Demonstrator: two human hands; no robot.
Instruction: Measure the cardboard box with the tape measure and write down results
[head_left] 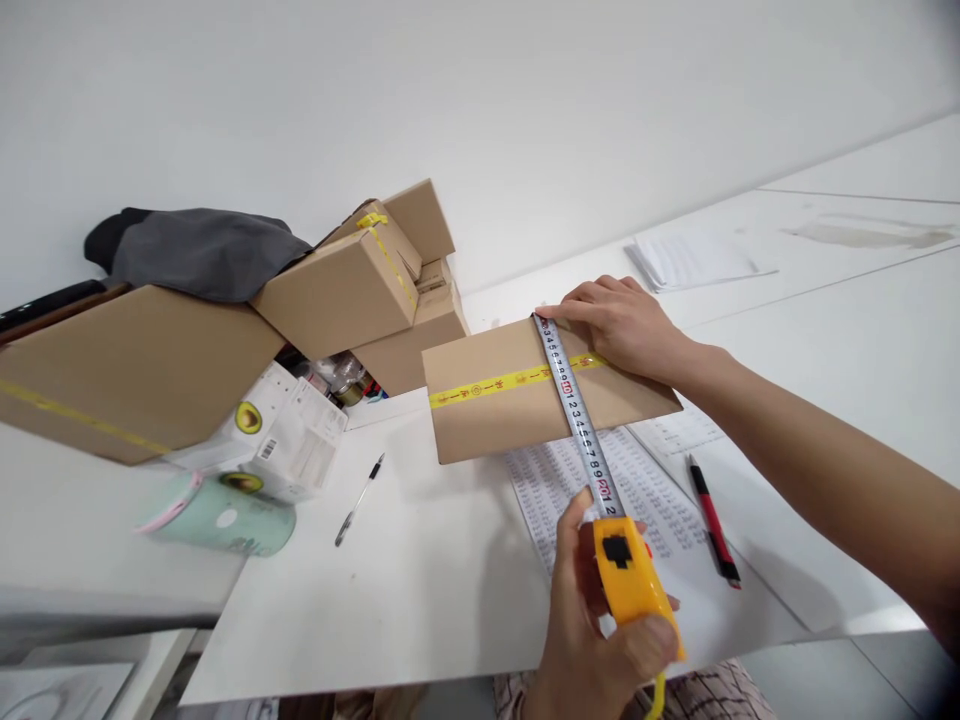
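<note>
The flat brown cardboard box (510, 400), banded with a strip of yellow printed tape, lies on the white table (412, 600) in front of the person, its near edge over a printed sheet of figures (645, 490); that edge throws a deep shadow and may be standing a little clear of the paper, though I cannot tell for sure. The right hand (622, 325) lies flat on the far corner of the box, fingers together, pinning down the tip of the steel blade (577, 415). The left hand (592, 630) is clamped round the yellow plastic tape measure (630, 580), thumb alongside the case, with the blade drawn taut across the box lid.

The weak spot, to my eye, is the far end; the tip is only pressed down, so a hard tug from the left hand could slide it off the edge and the spring would whip the blade back towards the fingers. The blade also runs at a slight slant across the lid, which would make any reading come out long. If the box is indeed propped, pressure on the far corner could rock it and shift the tape. The red-and-black pen (712, 520) lies just beside the sheet, where the forearm could roll it away.
</note>
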